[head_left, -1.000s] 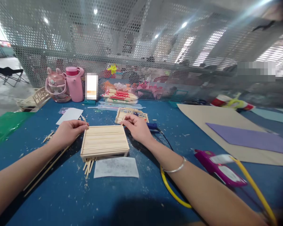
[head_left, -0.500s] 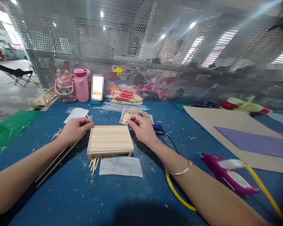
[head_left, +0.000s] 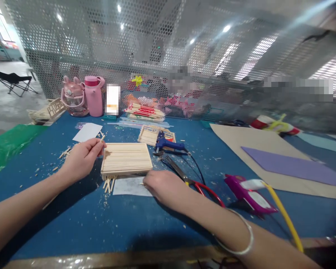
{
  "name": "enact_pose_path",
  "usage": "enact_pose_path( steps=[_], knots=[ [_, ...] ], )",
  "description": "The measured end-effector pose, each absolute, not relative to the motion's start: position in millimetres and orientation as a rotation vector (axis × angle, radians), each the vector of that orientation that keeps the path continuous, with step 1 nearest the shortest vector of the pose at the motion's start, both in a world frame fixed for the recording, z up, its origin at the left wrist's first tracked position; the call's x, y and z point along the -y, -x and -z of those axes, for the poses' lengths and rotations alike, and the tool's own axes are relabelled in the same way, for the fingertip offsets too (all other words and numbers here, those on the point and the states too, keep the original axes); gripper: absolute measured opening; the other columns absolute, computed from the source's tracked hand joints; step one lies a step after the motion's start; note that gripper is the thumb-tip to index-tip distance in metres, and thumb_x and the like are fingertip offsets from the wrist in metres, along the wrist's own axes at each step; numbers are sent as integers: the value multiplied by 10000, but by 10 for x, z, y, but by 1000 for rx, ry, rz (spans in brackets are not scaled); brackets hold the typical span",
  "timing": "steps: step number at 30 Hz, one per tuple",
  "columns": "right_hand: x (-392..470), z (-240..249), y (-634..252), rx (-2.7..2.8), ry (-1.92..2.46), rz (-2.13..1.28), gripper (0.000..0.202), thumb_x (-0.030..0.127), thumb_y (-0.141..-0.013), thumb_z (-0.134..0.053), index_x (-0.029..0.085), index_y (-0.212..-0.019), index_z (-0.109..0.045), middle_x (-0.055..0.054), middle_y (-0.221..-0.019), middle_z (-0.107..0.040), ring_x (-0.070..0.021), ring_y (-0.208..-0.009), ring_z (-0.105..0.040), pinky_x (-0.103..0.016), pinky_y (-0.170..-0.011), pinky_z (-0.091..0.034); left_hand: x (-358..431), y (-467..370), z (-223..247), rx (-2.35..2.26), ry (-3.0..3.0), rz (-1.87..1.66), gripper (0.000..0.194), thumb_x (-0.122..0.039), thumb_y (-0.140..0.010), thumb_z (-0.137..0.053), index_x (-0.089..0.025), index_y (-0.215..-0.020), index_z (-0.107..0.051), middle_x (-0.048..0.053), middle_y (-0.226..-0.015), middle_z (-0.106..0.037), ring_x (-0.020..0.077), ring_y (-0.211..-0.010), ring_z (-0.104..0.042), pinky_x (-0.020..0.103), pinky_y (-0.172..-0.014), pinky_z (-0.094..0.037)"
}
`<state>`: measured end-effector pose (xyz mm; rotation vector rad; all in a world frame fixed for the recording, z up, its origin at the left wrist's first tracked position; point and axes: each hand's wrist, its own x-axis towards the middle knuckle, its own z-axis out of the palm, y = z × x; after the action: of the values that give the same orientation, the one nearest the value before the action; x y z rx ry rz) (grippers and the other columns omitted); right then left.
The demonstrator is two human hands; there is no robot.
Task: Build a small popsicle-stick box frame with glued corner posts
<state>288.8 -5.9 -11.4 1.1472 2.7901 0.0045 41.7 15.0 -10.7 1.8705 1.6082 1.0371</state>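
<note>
A small panel of wooden sticks (head_left: 126,158) with raised edges stands on the blue tabletop. At its left edge, my left hand (head_left: 82,158) pinches a short wooden stick (head_left: 102,138) that points upward between thumb and finger. My right hand (head_left: 168,188) is closed at the panel's front right corner, over a white paper piece (head_left: 126,186). From its fingertips pokes the end of another short stick (head_left: 142,183); the rest of it is hidden. Several loose short sticks (head_left: 109,184) lie under the panel's front left.
Behind the panel are a blue glue gun (head_left: 169,144) and a small wooden frame (head_left: 147,135). Red-handled scissors (head_left: 179,168) lie to the right, beside a magenta device (head_left: 249,196) with a yellow cord. Pink bottles (head_left: 94,99) stand at the back near a perforated metal screen (head_left: 156,45).
My right hand has moved from the panel's back right corner to its front right corner, uncovering the glue gun and scissors. My left hand stays at the left edge. The view has shifted slightly.
</note>
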Motion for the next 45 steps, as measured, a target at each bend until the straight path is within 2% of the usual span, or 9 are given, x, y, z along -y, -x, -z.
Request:
enact_pose_path(
  steps=[6,10,13,22,27,31,35,39,45],
  knots=[
    [48,-34,-3092,-2918,-1333,-6,222,301,-869,-459,175,-812,-633,-49,-811,-650,-155,-714,-589,-252,-607,-389,5,-369,184,-1589,-1850,-1023,371,-383,-863,-302,-205,-567,-439,-18,-575,-468,143,-579,-443,260,-553,-343],
    [-387,-137,-3329,-2756,-1759,-414,246,126,-794,-444,136,-968,-618,-121,-988,-632,-229,-914,-558,-321,-786,-408,12,-342,301,-1525,-1771,-1014,367,-400,-856,-307,-206,-605,-491,-10,-621,-511,155,-615,-479,265,-571,-367],
    [-774,-56,-3448,-2477,-1876,-522,418,85,-708,-485,124,-1120,-548,-170,-1131,-576,-290,-986,-539,-359,-763,-416,21,-367,344,-1486,-1671,-1089,352,-448,-844,-336,-204,-703,-547,6,-707,-568,172,-680,-520,264,-604,-402],
    [-1104,-1,-3631,-2599,-1992,99,215,260,-741,-555,173,-922,-633,-72,-811,-683,-199,-695,-621,-248,-567,-407,92,-441,244,-1436,-1702,-1125,348,-452,-838,-368,-199,-714,-572,19,-702,-563,172,-667,-511,255,-604,-421],
    [-1086,-88,-3727,-2660,-2417,727,242,301,-717,-545,138,-883,-611,55,-397,-491,-120,-374,-455,-224,-411,-332,78,-430,296,-1416,-1513,-1167,344,-474,-822,-397,-190,-824,-591,30,-780,-609,183,-718,-560,268,-643,-457],
    [-983,-223,-3549,-2864,-2436,1058,392,523,-754,-475,167,-894,-562,33,-495,-548,-88,-348,-406,-223,-368,-286,56,-433,332,-1454,-1396,-1223,434,-537,-832,-336,-176,-804,-576,32,-683,-612,186,-649,-569,284,-596,-460],
    [-737,-518,-3207,-3015,-2056,1358,449,575,-759,-468,195,-992,-524,13,-636,-598,-64,-341,-391,-230,-366,-294,31,-421,346,-1491,-1449,-1251,439,-543,-837,-351,-174,-825,-589,40,-730,-625,182,-679,-574,289,-630,-462],
    [-568,-755,-3080,-3135,-1928,1044,417,565,-794,-435,203,-966,-551,1,-595,-571,-97,-387,-443,-256,-409,-347,48,-414,337,-1462,-1551,-1187,400,-502,-851,-347,-183,-849,-589,39,-795,-632,184,-736,-576,280,-674,-456],
    [-560,-532,-3489,-3013,-2275,-493,372,445,-775,-516,208,-1061,-543,-91,-929,-628,-232,-789,-588,-336,-657,-434,95,-396,318,-1540,-1833,-1236,318,-405,-873,-341,-193,-881,-578,48,-872,-616,191,-824,-553,269,-724,-424]
  ],
)
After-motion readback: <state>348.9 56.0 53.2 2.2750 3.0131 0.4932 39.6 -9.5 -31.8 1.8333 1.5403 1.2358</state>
